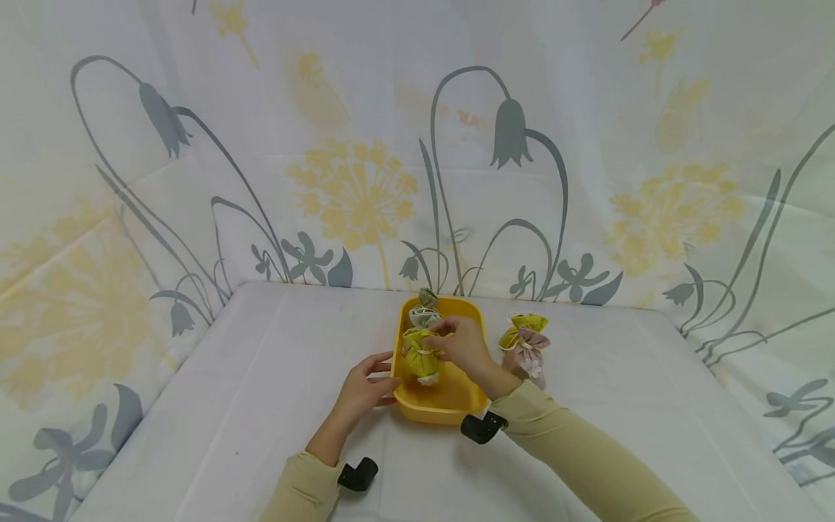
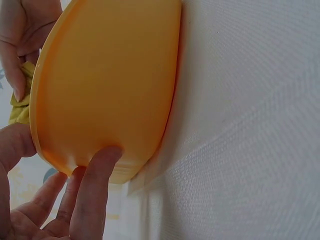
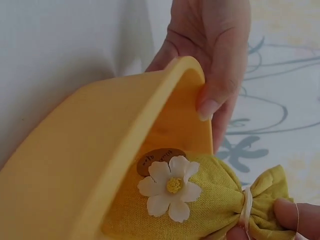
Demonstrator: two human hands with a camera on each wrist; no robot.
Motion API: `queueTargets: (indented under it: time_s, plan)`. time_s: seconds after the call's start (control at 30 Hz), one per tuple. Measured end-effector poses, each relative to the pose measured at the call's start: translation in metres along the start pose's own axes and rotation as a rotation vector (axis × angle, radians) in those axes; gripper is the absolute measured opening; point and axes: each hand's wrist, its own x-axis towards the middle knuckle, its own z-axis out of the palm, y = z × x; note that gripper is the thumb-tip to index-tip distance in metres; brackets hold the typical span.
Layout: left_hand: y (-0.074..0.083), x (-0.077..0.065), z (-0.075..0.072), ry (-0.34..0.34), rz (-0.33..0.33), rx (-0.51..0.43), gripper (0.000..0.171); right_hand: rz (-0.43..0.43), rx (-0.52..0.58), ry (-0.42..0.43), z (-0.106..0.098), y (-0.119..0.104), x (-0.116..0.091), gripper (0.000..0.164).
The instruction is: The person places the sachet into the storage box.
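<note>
A yellow-green drawstring sachet (image 3: 215,200) with a white cloth flower on its front sits inside the orange-yellow plastic tray (image 1: 430,416). My right hand (image 1: 464,348) pinches its gathered neck just above the tied cord. My left hand (image 1: 362,388) grips the tray's near-left side, the thumb over the rim and the fingers (image 2: 92,195) against the outer wall. Behind the held sachet, a grey-green sachet (image 1: 425,315) lies in the tray's far left corner; only its upper part shows.
On the white cloth right of the tray lie a pink sachet (image 1: 527,355) with a white flower and another yellow-green sachet (image 1: 530,321), close together and partly behind my right forearm. A flower-printed curtain (image 1: 365,94) hangs behind the table's back edge.
</note>
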Motion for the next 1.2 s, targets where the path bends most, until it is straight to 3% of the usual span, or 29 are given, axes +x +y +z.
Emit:
queueTargets:
  time_s: [0.43, 0.67, 1.2]
  plan:
    - [0.003, 0.000, 0.001, 0.002, -0.015, 0.005, 0.054, 0.010, -0.016, -0.022, 0.004, 0.008, 0.000, 0.015]
    - [0.003, 0.000, 0.001, 0.001, -0.018, -0.007, 0.054, -0.070, -0.111, -0.034, -0.007, 0.011, -0.004, 0.019]
    - [0.001, -0.001, 0.002, 0.011, -0.004, -0.006, 0.054, -0.094, -0.149, 0.025, -0.035, 0.024, -0.039, 0.025]
